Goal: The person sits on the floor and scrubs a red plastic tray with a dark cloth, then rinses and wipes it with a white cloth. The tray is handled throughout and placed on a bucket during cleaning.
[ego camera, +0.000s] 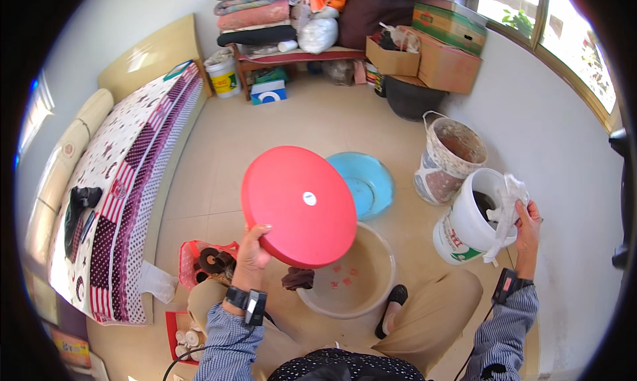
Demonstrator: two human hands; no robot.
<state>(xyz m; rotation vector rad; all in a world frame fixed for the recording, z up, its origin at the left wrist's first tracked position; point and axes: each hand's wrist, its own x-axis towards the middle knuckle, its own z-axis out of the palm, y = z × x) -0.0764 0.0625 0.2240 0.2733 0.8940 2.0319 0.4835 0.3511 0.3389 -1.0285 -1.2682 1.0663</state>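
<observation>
My left hand grips the lower left edge of a round red plastic lid or shallow box, which bears a small white sticker and is tilted in the air. Behind it, a pale basin of cloudy water stands between my feet, partly covered. A dark brown cloth hangs over the basin's left rim. My right hand pinches a limp white cloth or glove at the right rim of a white plastic bucket. Something dark lies inside that bucket.
A blue basin sits beyond the red piece. A stained bucket stands near the right wall. To my left are a bed, a red bag with brown rolls and a red box of white bottles. Cardboard boxes are stacked behind.
</observation>
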